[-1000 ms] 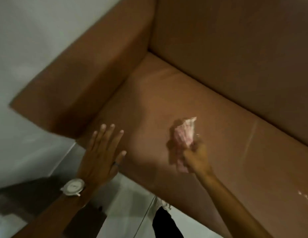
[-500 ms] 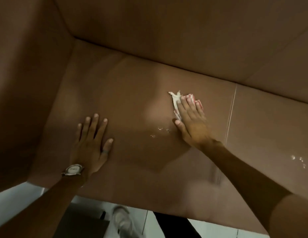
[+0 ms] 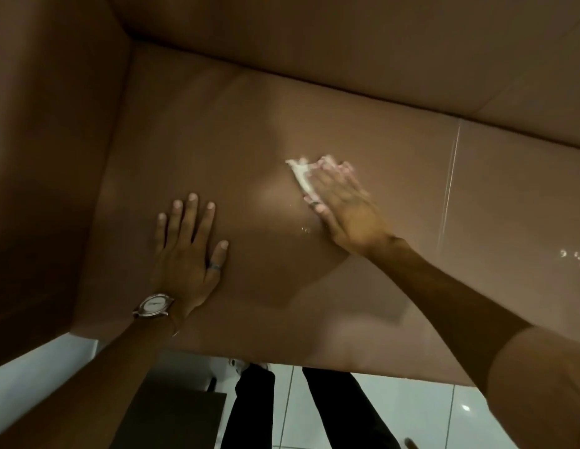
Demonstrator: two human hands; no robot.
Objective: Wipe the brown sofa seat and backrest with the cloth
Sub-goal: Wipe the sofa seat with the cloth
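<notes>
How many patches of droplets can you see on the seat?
2. One droplet patch lies beside the right hand pressing the crumpled white cloth; the other droplet patch glints near the right edge of the brown sofa seat. More may hide under that hand or cloth.

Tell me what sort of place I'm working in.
Probably a home living room or a lounge: a brown sofa seat with its backrest and armrest, standing on a glossy white tiled floor.

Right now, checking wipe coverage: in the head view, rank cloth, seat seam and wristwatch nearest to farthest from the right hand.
1. cloth, pressed under the right hand.
2. seat seam, to its right.
3. wristwatch, far to its left.
</notes>
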